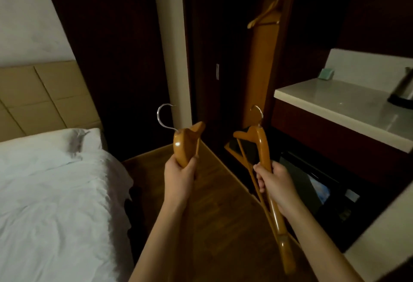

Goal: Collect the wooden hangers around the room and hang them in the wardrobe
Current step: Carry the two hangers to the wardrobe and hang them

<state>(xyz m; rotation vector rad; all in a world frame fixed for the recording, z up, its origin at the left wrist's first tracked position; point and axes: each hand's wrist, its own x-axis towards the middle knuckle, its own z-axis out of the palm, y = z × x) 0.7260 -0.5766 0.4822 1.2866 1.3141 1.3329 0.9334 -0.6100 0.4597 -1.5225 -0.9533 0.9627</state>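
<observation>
At frame centre, the left hand [180, 173] and right hand [275, 186] each grip a wooden hanger [186, 142], hooks pointing up toward the wardrobe [223, 46].

Glossy wooden hangers [263, 147], shiny metal hooks [162, 115]

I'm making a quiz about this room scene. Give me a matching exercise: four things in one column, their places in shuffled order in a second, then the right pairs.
Things:
1. Wooden hanger with large silver hook
2. Wooden hanger with small hook and crossbar
3. Wooden hanger on the rail
4. Small pale green box

Places:
A. On the pale countertop
B. In the left hand
C. Inside the dark wardrobe
D. In the right hand

Pairs: 1-B, 2-D, 3-C, 4-A
</observation>
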